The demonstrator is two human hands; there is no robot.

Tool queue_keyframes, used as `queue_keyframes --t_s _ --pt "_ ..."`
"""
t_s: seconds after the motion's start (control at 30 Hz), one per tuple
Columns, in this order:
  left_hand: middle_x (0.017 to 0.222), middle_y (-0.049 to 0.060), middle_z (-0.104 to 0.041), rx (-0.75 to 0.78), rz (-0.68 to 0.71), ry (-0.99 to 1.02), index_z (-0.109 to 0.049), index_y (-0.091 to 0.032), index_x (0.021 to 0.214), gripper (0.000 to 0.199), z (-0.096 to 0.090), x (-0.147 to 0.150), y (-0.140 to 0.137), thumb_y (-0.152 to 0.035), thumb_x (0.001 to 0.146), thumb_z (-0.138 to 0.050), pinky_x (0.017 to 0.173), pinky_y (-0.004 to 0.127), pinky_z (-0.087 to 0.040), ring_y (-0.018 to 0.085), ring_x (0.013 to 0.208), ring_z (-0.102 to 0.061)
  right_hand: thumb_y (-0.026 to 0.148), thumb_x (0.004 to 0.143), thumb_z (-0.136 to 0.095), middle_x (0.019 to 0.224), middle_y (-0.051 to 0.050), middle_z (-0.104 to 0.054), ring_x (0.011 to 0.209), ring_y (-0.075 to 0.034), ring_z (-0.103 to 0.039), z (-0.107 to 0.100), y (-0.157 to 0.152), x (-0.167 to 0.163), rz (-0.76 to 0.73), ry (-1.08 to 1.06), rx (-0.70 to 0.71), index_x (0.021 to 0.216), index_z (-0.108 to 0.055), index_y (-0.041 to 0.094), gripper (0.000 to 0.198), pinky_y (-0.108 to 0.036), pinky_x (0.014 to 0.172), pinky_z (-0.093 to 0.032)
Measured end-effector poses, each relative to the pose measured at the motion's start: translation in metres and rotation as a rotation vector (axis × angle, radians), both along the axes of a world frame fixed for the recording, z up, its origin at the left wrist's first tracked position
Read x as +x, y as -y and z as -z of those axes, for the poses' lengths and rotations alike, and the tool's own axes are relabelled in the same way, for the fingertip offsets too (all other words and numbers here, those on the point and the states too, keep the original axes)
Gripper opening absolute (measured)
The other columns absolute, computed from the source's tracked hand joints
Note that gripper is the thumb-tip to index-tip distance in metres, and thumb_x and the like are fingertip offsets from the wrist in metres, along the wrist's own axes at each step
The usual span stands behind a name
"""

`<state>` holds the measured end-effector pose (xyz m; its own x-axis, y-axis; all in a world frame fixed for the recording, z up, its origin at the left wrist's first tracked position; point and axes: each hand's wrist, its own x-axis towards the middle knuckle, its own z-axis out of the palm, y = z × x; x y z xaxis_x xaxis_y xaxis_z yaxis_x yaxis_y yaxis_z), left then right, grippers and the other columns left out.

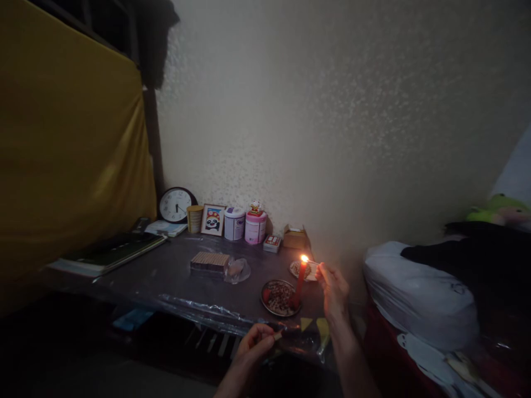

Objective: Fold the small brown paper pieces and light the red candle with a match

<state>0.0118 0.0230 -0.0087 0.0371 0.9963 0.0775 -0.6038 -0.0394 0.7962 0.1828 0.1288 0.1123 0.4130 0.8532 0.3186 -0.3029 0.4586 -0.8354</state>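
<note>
Red candle (pixel 301 281) stood nr upright, top leaning a bit R, at the R edge of a round dish (pixel 269 312) on the worktop (pixel 174 279); couldn't tell if its base sat in the dish or just beside it. Flame (pixel 304 258) was bright at the top. R hand (pixel 332 284) was just R of the candle, fingers pinched on a thin stick (pixel 313 262), its far end up at the flame. L hand (pixel 258 340) was lower, nr the front edge, fingers closed on a sm. brownish item (pixel 277 335), too dark & sm. to ID.

Dish held mixed dark & pale bits, plus sth red on its L side. 2nd sm. dish (pixel 294 270) was behind the candle, partly hidden. Further L: striped block (pixel 209 261) w/ a clear plastic bag (pixel 238 271) touching its R end. Back row by the wall, L to R: clock (pixel 175 204), yellow tub (pixel 194 220), panda pic in frame (pixel 213 220), white/purple tin (pixel 234 224), pink tin (pixel 255 228) w/ a figurine (pixel 255 208) on its lid, sm. box (pixel 271 244), cardboard box (pixel 295 237). Dark green book (pixel 120 250) lay far L
</note>
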Motion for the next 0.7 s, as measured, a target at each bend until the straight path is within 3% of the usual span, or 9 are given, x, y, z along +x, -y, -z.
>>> queue_keyframes --t_s 0.2,0.33,0.4,0.5,0.57,0.7 --pt "0.063 -0.001 -0.06 -0.036 -0.012 -0.003 -0.062 -0.016 0.074 0.036 0.007 0.003 -0.006 -0.041 0.055 -0.08 0.06 0.023 -0.033 0.011 0.059 -0.05 0.029 0.052 -0.076 0.067 0.005 -0.065 0.062 -0.013 -0.06 -0.013 0.013 0.005 -0.054 -0.095 -0.035 0.067 -0.064 0.02 0.021 -0.026 0.06 -0.052" --pt "0.063 -0.001 -0.061 -0.046 0.0 0.031 -0.061 -0.016 0.074 0.037 0.002 0.003 -0.002 -0.041 0.054 -0.08 0.06 0.023 -0.034 0.011 0.06 -0.052 0.029 0.051 -0.078 0.073 0.002 -0.067 0.064 -0.012 -0.061 -0.04 0.037 0.021 -0.109 -0.139 -0.04 0.071 -0.064 0.02 0.025 -0.025 0.062 -0.053" --pt "0.065 -0.001 -0.062 -0.039 0.014 0.023 -0.062 -0.017 0.076 0.033 -0.004 0.003 0.003 -0.039 0.058 -0.078 0.062 0.023 -0.035 0.012 0.062 -0.054 0.032 0.055 -0.076 0.073 0.003 -0.064 0.063 -0.01 -0.059 -0.057 0.054 0.034 -0.145 -0.156 -0.003 0.071 -0.063 0.022 0.023 -0.023 0.06 -0.052" --pt "0.072 0.001 -0.064 -0.028 0.021 0.012 -0.063 -0.017 0.078 0.029 -0.012 0.002 0.009 -0.037 0.062 -0.077 0.066 0.023 -0.037 0.013 0.069 -0.055 0.035 0.06 -0.074 0.061 0.007 -0.049 0.051 -0.007 -0.047 -0.068 0.071 0.058 -0.257 -0.173 0.184 0.065 -0.058 0.025 0.02 -0.02 0.047 -0.045" --pt "0.07 0.0 -0.063 -0.031 0.03 0.013 -0.063 -0.017 0.077 0.029 -0.013 0.001 0.01 -0.036 0.06 -0.078 0.064 0.023 -0.036 0.013 0.067 -0.054 0.043 0.059 -0.073 0.058 0.006 -0.047 0.048 -0.008 -0.044 -0.063 0.073 0.074 -0.174 -0.076 0.189 0.063 -0.056 0.025 0.025 -0.022 0.044 -0.041" --pt "0.065 -0.002 -0.059 -0.029 0.049 0.005 -0.063 -0.018 0.075 0.028 -0.01 0.0 0.007 -0.036 0.06 -0.078 0.06 0.021 -0.034 0.011 0.062 -0.051 0.04 0.042 -0.081 0.062 0.0 -0.058 0.054 -0.015 -0.05 -0.042 0.067 0.097 0.189 0.249 -0.062 0.061 -0.062 0.022 0.032 -0.027 0.045 -0.038"
